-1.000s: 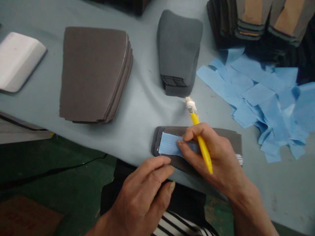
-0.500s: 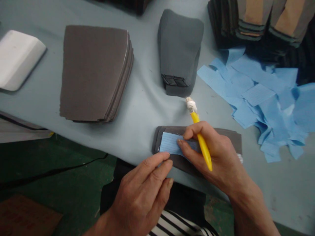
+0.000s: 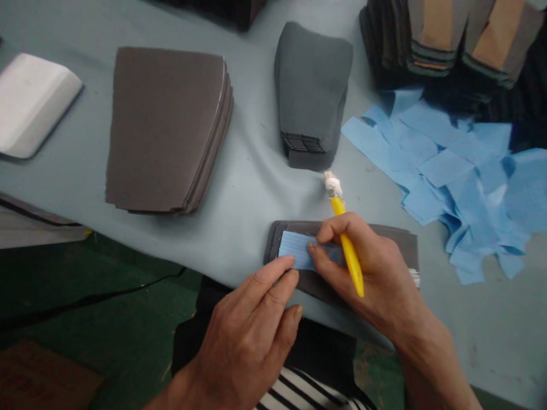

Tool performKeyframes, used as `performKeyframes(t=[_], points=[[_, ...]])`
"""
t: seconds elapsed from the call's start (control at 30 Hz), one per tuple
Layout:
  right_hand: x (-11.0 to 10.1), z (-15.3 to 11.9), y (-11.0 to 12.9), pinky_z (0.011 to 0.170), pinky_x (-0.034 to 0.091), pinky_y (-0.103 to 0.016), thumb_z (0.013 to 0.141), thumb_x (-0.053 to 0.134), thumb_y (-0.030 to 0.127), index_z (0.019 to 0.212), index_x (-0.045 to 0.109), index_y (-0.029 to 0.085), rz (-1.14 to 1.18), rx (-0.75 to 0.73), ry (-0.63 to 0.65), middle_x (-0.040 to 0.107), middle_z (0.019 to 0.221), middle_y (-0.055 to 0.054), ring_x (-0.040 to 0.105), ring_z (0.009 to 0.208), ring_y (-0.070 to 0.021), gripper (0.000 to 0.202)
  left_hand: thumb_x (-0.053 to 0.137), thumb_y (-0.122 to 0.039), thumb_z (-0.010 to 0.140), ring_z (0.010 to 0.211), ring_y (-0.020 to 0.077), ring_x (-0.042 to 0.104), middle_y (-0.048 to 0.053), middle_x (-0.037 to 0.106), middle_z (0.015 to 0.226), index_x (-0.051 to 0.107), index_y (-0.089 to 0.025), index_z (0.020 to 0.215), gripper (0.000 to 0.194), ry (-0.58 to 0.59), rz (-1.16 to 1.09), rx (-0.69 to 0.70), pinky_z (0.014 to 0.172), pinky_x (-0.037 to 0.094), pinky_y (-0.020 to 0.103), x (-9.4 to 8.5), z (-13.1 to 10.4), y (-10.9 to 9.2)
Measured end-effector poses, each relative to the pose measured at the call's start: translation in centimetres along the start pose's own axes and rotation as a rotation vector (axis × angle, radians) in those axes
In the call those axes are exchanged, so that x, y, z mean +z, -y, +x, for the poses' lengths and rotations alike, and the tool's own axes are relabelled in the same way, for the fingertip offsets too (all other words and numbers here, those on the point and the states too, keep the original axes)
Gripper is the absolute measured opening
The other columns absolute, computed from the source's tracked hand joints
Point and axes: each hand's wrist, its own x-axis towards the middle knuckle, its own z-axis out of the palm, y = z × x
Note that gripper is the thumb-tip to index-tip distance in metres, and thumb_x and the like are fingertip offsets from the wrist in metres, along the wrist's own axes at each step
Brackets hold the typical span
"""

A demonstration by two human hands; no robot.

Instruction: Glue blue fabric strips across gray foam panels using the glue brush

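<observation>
A light blue fabric strip (image 3: pixel 294 246) lies along a dark grey-brown fabric piece (image 3: pixel 395 242) near the table's front edge. My left hand (image 3: pixel 252 319) has its fingers stretched out, a fingertip resting on the strip's lower left edge. Held in my right hand (image 3: pixel 371 262) is a yellow-handled brush (image 3: pixel 350 256), its bristle end pointing away from me with white paste on it. The thumb and forefinger of that hand also touch the blue strip, covering its right part. White smears show at the dark piece's right end.
A stack of brown panels (image 3: pixel 166 125) stands at left, with a white block (image 3: pixel 36 105) beyond it. Dark grey shaped pieces (image 3: pixel 314 91) lie ahead. Loose blue strips (image 3: pixel 453 165) spread at right below dark stacks with tan bands (image 3: pixel 436 25).
My left forefinger has moved slightly up onto the blue strip's edge. My right hand and the brush stay almost in place.
</observation>
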Motion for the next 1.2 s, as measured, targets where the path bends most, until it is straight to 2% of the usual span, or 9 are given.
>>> performKeyframes(t=[0.43,0.6,0.8,0.97,1.2], points=[[0.0,0.2,0.3,0.051,0.035,-0.022,0.096,0.060,0.018,0.095,0.051,0.027,-0.035,0.005,-0.008,0.057,0.068,0.008,0.045,0.049,-0.0095,0.012,0.054,-0.017,0.106,0.126,0.0227,0.074,0.017,0.076,0.134,0.064,-0.011,0.131,0.028,0.004,0.027,-0.018,0.110,0.061,0.032,0.1,0.1,-0.1],[0.3,0.1,0.3,0.055,0.038,-0.022,0.095,0.060,0.017,0.095,0.052,0.027,-0.068,-0.001,-0.018,0.059,0.068,0.008,0.052,0.052,-0.0104,0.012,0.056,-0.016,0.105,0.128,0.0222,0.073,0.018,0.076,0.134,0.065,-0.008,0.130,0.028,-0.007,0.030,-0.011,0.114,0.057,0.031,0.1,0.1,0.0],[0.8,0.2,0.5,0.060,0.041,-0.022,0.095,0.057,0.015,0.095,0.050,0.026,-0.149,-0.077,-0.044,0.059,0.070,0.008,0.057,0.058,-0.0107,0.014,0.054,-0.016,0.105,0.127,0.0213,0.074,0.017,0.076,0.133,0.065,-0.008,0.130,0.028,-0.011,0.021,-0.015,0.114,0.057,0.030,0.3,0.0,0.0],[1.1,0.1,0.6,0.057,0.039,-0.024,0.097,0.059,0.019,0.095,0.050,0.026,-0.184,-0.071,-0.087,0.061,0.072,0.007,0.051,0.052,-0.0108,0.011,0.054,-0.017,0.106,0.126,0.0211,0.074,0.017,0.076,0.133,0.065,-0.009,0.131,0.029,-0.013,0.017,-0.021,0.114,0.057,0.030,0.3,0.1,0.0],[1.2,0.0,0.5,0.056,0.038,-0.025,0.099,0.057,0.020,0.096,0.051,0.026,-0.209,-0.058,-0.067,0.059,0.071,0.007,0.051,0.052,-0.0122,0.009,0.055,-0.015,0.105,0.127,0.0205,0.073,0.017,0.076,0.132,0.065,-0.008,0.130,0.027,-0.026,-0.003,-0.019,0.116,0.055,0.030,0.2,0.0,0.0]])
